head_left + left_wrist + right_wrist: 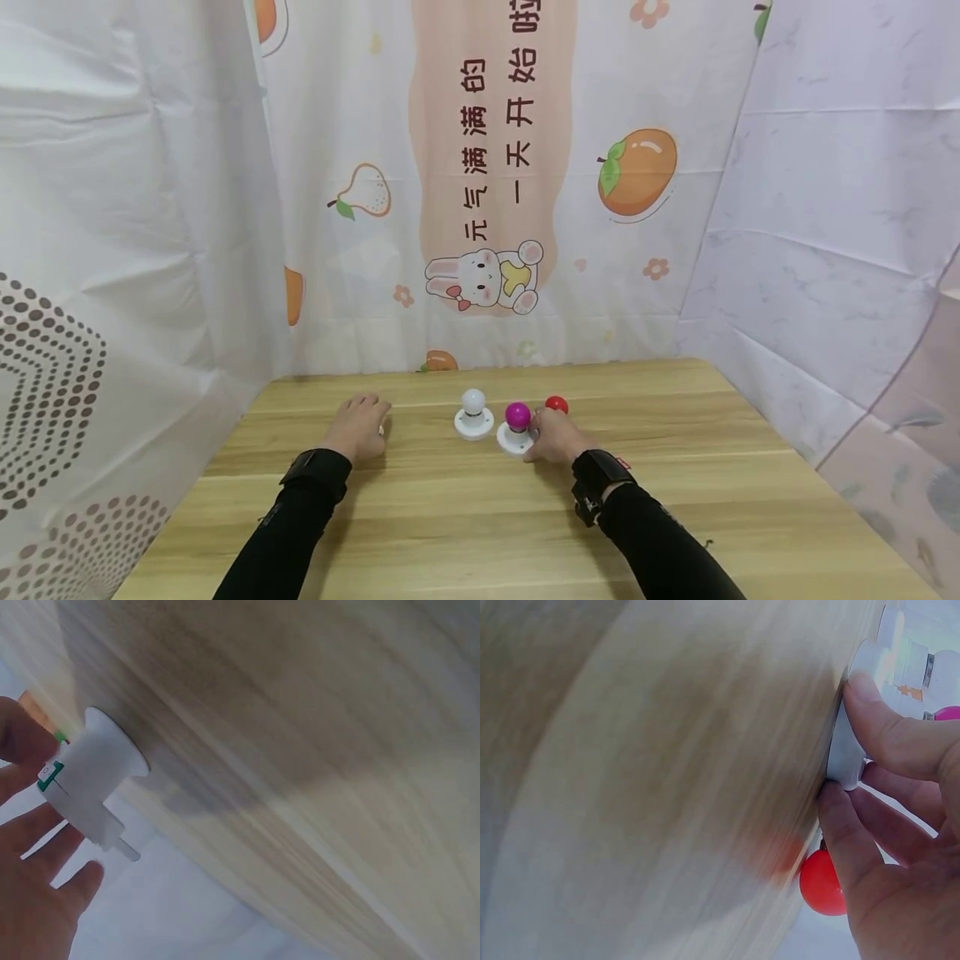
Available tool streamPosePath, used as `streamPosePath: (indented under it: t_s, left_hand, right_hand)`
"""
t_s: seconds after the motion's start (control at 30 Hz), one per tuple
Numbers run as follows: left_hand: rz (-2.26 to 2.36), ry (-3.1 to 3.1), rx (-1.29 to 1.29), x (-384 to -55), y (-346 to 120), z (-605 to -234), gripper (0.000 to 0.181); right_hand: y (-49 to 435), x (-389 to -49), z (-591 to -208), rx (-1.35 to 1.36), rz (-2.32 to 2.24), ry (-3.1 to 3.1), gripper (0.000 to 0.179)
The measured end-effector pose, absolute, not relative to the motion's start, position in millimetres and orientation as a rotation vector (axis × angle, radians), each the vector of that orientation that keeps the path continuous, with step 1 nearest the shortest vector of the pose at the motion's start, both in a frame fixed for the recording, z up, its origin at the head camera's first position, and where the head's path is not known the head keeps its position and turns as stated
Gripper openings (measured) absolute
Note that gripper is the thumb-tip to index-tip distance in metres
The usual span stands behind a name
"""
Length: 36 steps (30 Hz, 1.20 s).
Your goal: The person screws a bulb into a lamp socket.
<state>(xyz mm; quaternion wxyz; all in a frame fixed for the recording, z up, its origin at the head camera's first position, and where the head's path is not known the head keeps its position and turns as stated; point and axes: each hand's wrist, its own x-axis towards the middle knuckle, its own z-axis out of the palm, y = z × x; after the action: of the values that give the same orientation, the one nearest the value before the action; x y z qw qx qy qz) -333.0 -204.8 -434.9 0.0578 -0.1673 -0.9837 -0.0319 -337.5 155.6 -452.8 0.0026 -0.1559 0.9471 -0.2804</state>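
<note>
My right hand grips the round white base of a lamp holder with a magenta bulb. In the right wrist view the thumb and index finger meet the base's rim, which lies on or very near the table. My left hand is at the table's left side, around a white device with a flared round base, a green marking and a short protruding rod. Its thumb touches the top of this device, and the other fingers lie behind. From the head view the device is almost wholly hidden.
Just left of the magenta lamp, a white bulb stands upright in its own holder. Beyond the right hand shows a red bulb, its lower part hidden. Printed curtains border the wooden table.
</note>
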Motion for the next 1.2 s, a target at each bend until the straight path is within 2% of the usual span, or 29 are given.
streamPosePath:
  t_s: [0.5, 0.87, 1.2]
  left_hand:
    - [0.021, -3.086, -0.420, -332, -203, -438, 0.035]
    - [-0.045, -3.061, -0.409, -322, -189, -427, 0.014]
    - [-0.157, -3.007, -0.526, -314, -161, -423, 0.016]
  right_hand:
    - [155, -337, -451, -0.485, -0.872, 2.957, 0.033]
    - [157, -339, -450, -0.495, -0.828, 2.962, 0.034]
    - [156, -340, -452, -0.474, -0.811, 2.965, 0.038]
